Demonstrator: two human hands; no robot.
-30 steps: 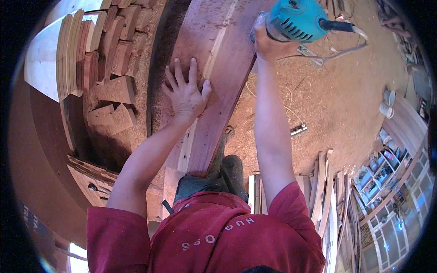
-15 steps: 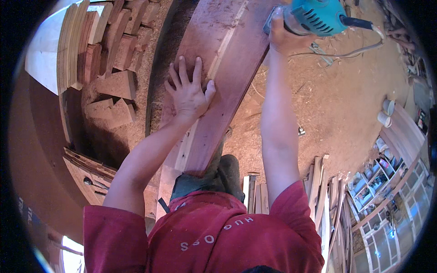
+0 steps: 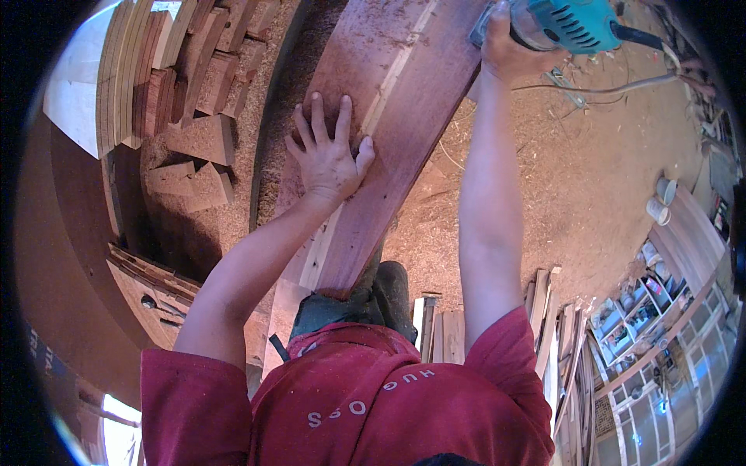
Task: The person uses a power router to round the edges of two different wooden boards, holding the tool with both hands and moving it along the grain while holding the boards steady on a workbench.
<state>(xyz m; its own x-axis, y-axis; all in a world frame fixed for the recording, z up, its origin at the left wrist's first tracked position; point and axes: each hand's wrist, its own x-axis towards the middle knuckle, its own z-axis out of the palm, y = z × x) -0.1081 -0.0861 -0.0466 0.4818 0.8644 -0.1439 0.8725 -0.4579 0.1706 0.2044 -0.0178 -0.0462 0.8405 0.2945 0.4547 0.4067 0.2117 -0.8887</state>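
You are pressing your left hand [image 3: 330,155] flat, fingers spread, on the long reddish plank [image 3: 388,132] running away from your waist. Your right hand [image 3: 509,54] is gripping the teal power tool [image 3: 571,23], probably a planer, at the plank's far end. The plank looks heavy and stiff; sawdust may make it slippery.

left hand [image 3: 329,159] splayed flat, right hand [image 3: 509,54] gripping
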